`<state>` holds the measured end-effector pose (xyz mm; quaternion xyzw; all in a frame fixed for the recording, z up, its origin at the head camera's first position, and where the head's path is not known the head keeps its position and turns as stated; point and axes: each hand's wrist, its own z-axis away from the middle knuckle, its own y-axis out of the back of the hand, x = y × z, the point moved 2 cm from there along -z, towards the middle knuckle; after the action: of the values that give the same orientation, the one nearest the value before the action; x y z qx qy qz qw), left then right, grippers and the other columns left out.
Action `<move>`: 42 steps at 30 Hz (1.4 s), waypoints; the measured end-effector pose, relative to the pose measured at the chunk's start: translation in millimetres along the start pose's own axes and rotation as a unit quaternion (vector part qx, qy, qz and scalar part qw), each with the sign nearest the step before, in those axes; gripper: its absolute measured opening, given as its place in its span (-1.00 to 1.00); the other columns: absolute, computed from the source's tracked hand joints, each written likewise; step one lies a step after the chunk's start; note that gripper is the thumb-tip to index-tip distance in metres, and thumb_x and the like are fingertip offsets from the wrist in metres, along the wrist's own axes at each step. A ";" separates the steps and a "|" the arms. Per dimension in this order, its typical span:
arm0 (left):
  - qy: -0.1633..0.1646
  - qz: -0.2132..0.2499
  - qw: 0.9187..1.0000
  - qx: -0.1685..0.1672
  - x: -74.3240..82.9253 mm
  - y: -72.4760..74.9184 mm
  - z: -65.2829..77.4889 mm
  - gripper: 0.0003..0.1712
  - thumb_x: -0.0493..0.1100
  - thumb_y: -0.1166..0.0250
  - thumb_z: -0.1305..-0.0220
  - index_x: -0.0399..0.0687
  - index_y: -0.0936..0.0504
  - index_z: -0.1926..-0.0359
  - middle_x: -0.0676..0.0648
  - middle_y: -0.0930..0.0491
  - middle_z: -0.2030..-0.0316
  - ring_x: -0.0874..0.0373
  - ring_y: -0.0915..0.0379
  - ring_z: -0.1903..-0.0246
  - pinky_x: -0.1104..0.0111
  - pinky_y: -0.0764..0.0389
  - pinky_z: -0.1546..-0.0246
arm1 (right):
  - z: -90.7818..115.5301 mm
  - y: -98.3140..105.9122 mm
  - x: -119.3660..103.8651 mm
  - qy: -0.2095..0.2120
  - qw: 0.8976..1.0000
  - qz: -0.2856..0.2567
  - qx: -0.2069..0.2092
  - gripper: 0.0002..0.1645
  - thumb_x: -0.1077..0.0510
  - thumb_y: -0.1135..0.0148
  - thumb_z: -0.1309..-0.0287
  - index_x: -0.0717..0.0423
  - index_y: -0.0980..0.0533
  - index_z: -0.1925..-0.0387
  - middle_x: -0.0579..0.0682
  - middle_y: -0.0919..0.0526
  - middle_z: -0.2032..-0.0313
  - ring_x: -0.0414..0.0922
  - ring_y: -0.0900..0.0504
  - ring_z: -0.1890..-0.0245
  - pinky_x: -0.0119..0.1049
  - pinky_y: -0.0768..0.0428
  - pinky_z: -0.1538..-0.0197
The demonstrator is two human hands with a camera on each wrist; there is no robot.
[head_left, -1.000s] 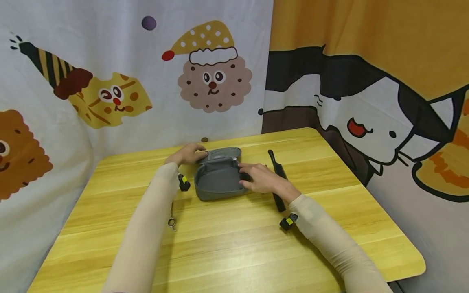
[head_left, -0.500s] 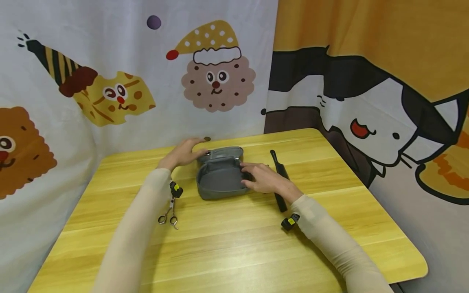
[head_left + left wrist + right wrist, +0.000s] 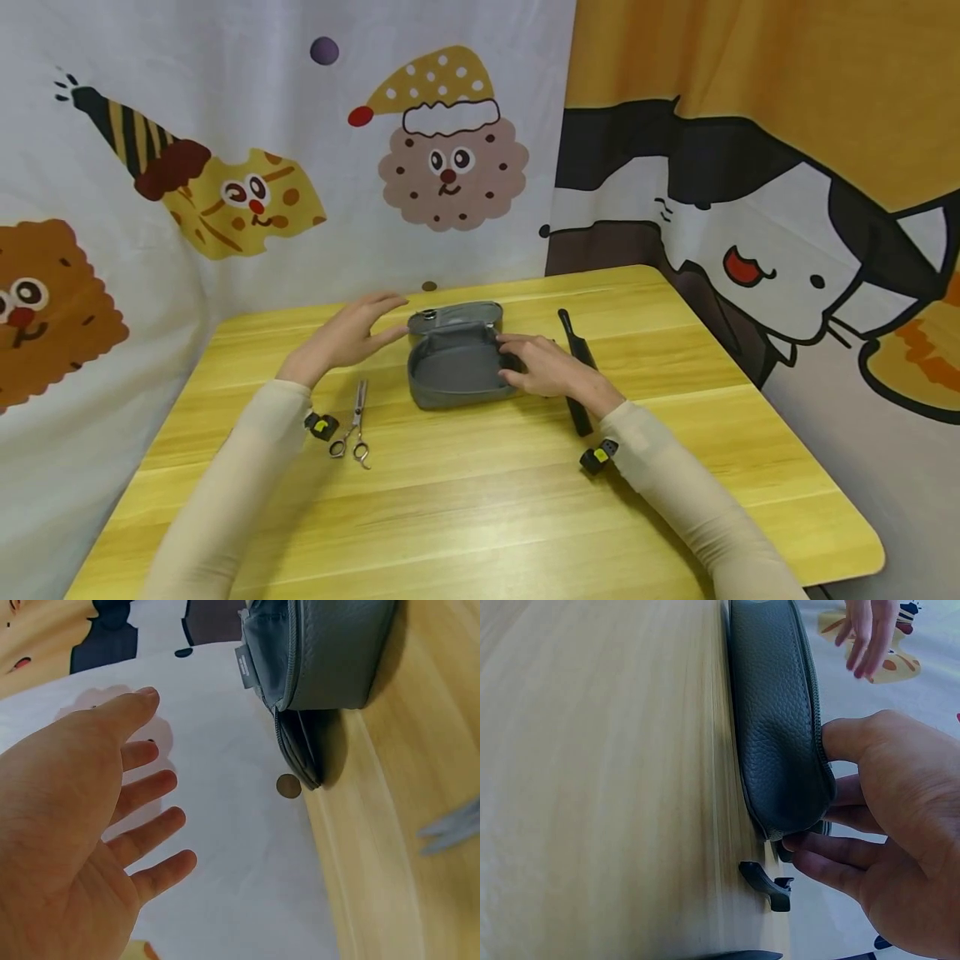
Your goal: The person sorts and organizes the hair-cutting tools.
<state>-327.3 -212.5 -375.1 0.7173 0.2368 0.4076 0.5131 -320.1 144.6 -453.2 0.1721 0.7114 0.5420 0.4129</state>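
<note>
A grey zip case (image 3: 457,398) lies unzipped on the table, its lid (image 3: 461,314) folded back behind it. Inside, the bare grey bottom shows. My right hand (image 3: 543,367) holds the case's right end; in the right wrist view the thumb lies on the zipped rim (image 3: 817,690) and other fingers curl round the corner. To the left of the case, my left hand (image 3: 341,337) hovers with fingers spread and nothing in them. Silver hairdressing scissors (image 3: 357,425) lie near the left wrist, handles toward me. A black handled comb (image 3: 577,415) lies beyond the right hand, partly hidden by it.
The wooden table (image 3: 465,517) reaches back to a printed white curtain (image 3: 262,108) and a yellow one (image 3: 750,50). Its right edge runs close past the right forearm. Small black cameras sit on both wrists.
My left hand has let go of the case lid and moved left and toward me, bringing the scissors fully into sight. The right hand stays on the case.
</note>
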 end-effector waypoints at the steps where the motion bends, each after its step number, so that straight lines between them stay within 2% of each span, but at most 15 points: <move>1: -0.001 -0.003 1.000 0.002 1.0 0.7 6.6 -0.26 0.06 -0.29 -0.74 -0.16 -0.38 -0.72 -0.38 -0.36 -0.67 -0.40 -0.30 -0.66 -0.34 -0.37 -0.67 | -0.1 -0.5 0.3 0.001 1.000 0.002 0.001 -0.33 -0.07 -0.31 -0.67 0.28 -0.55 -0.54 0.19 -0.40 -0.71 -0.28 -0.67 0.48 -0.06 -0.74 -0.11; 8: 0.019 -0.031 0.999 0.013 3.3 -2.3 51.3 -0.24 0.12 -0.30 -0.73 -0.14 -0.40 -0.71 -0.36 -0.41 -0.64 -0.41 -0.35 -0.63 -0.35 -0.43 -0.63 | 1.9 1.7 0.5 -0.009 1.000 -0.002 -0.009 -0.32 -0.07 -0.29 -0.68 0.26 -0.53 -0.56 0.18 -0.37 -0.72 -0.29 -0.50 0.65 -0.13 -0.67 0.02; 16: 0.029 -0.063 0.996 0.053 11.4 -11.9 85.9 -0.28 0.03 -0.39 -0.67 -0.22 -0.49 -0.63 -0.41 -0.52 -0.55 -0.45 -0.52 -0.49 -0.35 -0.60 -0.47 | 3.3 4.9 -0.3 -0.013 1.000 -0.004 -0.013 -0.31 -0.07 -0.28 -0.69 0.27 -0.52 -0.57 0.20 -0.36 -0.73 -0.31 -0.51 0.64 -0.07 -0.68 -0.07; 20: 0.030 -0.077 0.994 0.070 17.6 -18.2 99.3 -0.28 0.03 -0.44 -0.63 -0.25 -0.54 -0.59 -0.44 -0.59 -0.47 -0.46 -0.61 -0.40 -0.34 -0.67 -0.39 | 3.4 3.8 -0.1 -0.014 1.000 -0.003 -0.012 -0.31 -0.07 -0.28 -0.69 0.28 -0.52 -0.57 0.19 -0.36 -0.72 -0.23 -0.61 0.58 -0.05 -0.69 -0.09; 23: 0.043 -0.086 0.993 0.074 22.0 -22.4 108.3 -0.26 0.06 -0.44 -0.62 -0.26 -0.54 -0.58 -0.45 -0.62 -0.43 -0.45 -0.65 -0.36 -0.31 -0.71 -0.35 | 3.1 3.2 -0.8 -0.010 1.000 0.000 -0.003 -0.33 -0.06 -0.29 -0.68 0.28 -0.54 -0.55 0.20 -0.38 -0.71 -0.11 -0.81 0.34 0.02 -0.75 -0.21; 26: 0.066 -0.099 0.991 0.064 26.9 -27.5 117.1 -0.24 0.10 -0.46 -0.60 -0.30 -0.56 -0.56 -0.47 -0.64 -0.40 -0.46 -0.68 -0.32 -0.30 -0.77 -0.27 | 3.0 2.6 -1.8 -0.008 1.000 0.003 0.000 -0.33 -0.06 -0.29 -0.68 0.28 -0.54 -0.55 0.20 -0.39 -0.71 -0.06 -0.86 0.15 0.07 -0.76 -0.30; 31: 0.123 -0.107 0.987 0.018 33.3 -40.2 131.3 -0.14 0.22 -0.47 -0.56 -0.40 -0.59 -0.49 -0.53 -0.66 -0.33 -0.49 -0.70 -0.24 -0.29 -0.81 -0.17 | 2.6 1.3 -2.7 -0.010 1.000 -0.005 -0.007 -0.32 -0.06 -0.28 -0.69 0.29 -0.52 -0.56 0.20 -0.36 -0.72 -0.24 -0.75 0.39 0.04 -0.73 -0.25; 34: 0.148 -0.094 0.984 -0.004 34.3 -47.6 138.6 -0.06 0.28 -0.50 -0.50 -0.48 -0.60 -0.44 -0.55 -0.69 -0.25 -0.47 -0.75 -0.13 -0.26 -0.85 -0.05 | 1.5 0.6 -3.2 -0.007 1.000 -0.003 -0.004 -0.33 -0.05 -0.29 -0.69 0.29 -0.53 -0.55 0.21 -0.38 -0.71 -0.28 -0.75 0.35 0.03 -0.74 -0.24; 36: 0.163 -0.082 0.983 -0.015 33.6 -51.8 143.0 -0.06 0.32 -0.53 -0.44 -0.48 -0.65 -0.35 -0.50 -0.73 -0.15 -0.38 -0.77 0.00 -0.20 -0.86 0.10 | 0.9 0.4 -2.8 -0.007 1.000 -0.002 -0.004 -0.33 -0.05 -0.29 -0.69 0.28 -0.53 -0.55 0.20 -0.38 -0.71 -0.26 -0.75 0.36 0.03 -0.74 -0.22; 39: 0.185 -0.059 0.981 -0.027 32.9 -57.0 148.0 -0.18 0.38 -0.56 -0.37 -0.34 -0.72 -0.10 -0.31 -0.72 0.08 -0.13 -0.68 0.21 0.03 -0.77 0.33 | -0.3 0.7 -2.8 -0.008 1.000 0.001 -0.005 -0.34 -0.04 -0.29 -0.69 0.28 -0.53 -0.55 0.20 -0.38 -0.71 -0.29 -0.72 0.39 0.03 -0.74 -0.22; 42: 0.207 -0.047 0.977 -0.035 32.0 -61.9 150.2 -0.26 0.44 -0.58 -0.31 -0.17 -0.68 0.10 -0.15 -0.62 0.21 0.02 -0.51 0.29 0.16 -0.62 0.38 | -0.7 0.8 -3.1 -0.006 1.000 0.003 -0.006 -0.33 -0.04 -0.29 -0.69 0.28 -0.53 -0.56 0.21 -0.38 -0.71 -0.29 -0.72 0.39 0.04 -0.75 -0.23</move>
<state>-180.2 -247.5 -442.8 0.5867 0.3566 0.5311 0.4965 -319.0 142.3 -451.2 0.1755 0.7050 0.5464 0.4167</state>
